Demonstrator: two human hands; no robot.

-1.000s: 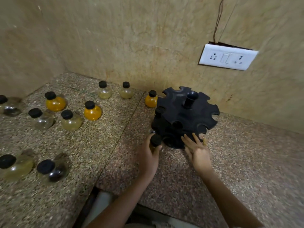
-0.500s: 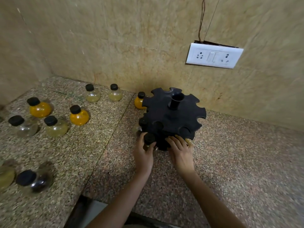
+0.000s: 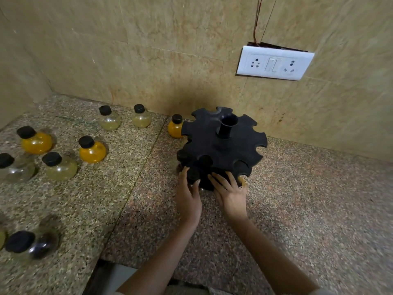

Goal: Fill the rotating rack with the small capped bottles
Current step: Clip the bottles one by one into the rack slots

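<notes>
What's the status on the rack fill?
Left hand seating a capped bottle in the rack. Right hand steadying the rack's base. Loose bottles wait left; nothing blocking.

Both forearms are bare to the bottom edge of the view, with no sleeves, watch or rings showing on the left hand [image 3: 188,201] or right hand [image 3: 230,194].

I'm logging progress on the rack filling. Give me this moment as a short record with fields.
rack: black rotating rack, upright on the stone counter by the wall
left hand: left hand holds a black-capped bottle at the rack's lower tier
right hand: right hand, fingers spread on the rack's lower part
top slots: mostly unfilled
loose bottles: at least nine, left of the rack
</notes>
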